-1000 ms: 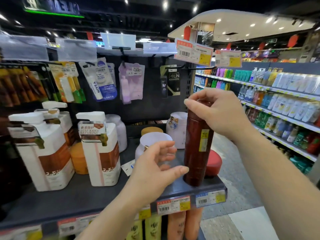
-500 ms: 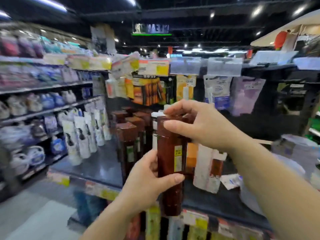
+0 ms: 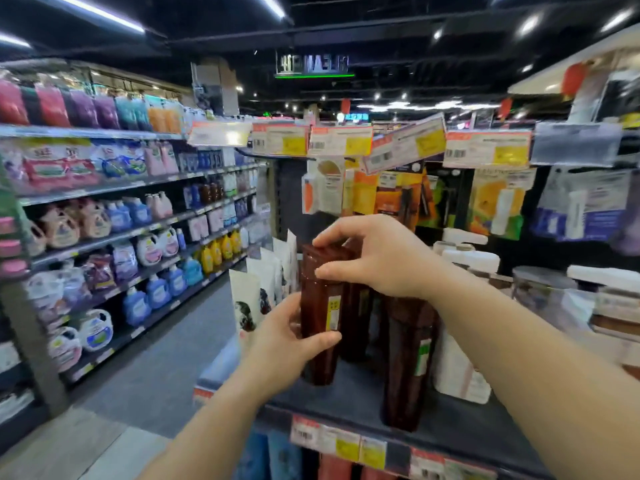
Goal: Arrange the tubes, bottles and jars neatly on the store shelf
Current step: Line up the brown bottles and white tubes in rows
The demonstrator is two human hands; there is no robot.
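A tall dark-brown bottle (image 3: pixel 320 306) with a small yellow label stands upright at the left end of the dark shelf (image 3: pixel 450 424). My right hand (image 3: pixel 377 258) pinches its cap from above. My left hand (image 3: pixel 280 344) grips its lower body from the left. More brown bottles (image 3: pixel 410 358) of the same kind stand just right of it and behind it. White tubes (image 3: pixel 256 289) stand in a row to its left.
White pump bottles (image 3: pixel 464 368) and jars (image 3: pixel 540 289) fill the shelf's right part. Hanging packets (image 3: pixel 495 206) and price tags (image 3: pixel 485 148) sit above. Across the grey aisle floor (image 3: pixel 162 368) at left runs a long rack of detergent bottles (image 3: pixel 138 306).
The view has swung left along the shelf. Both hands carried the brown bottle from the right end, past the pump bottles, to the group of matching brown bottles at the left end.
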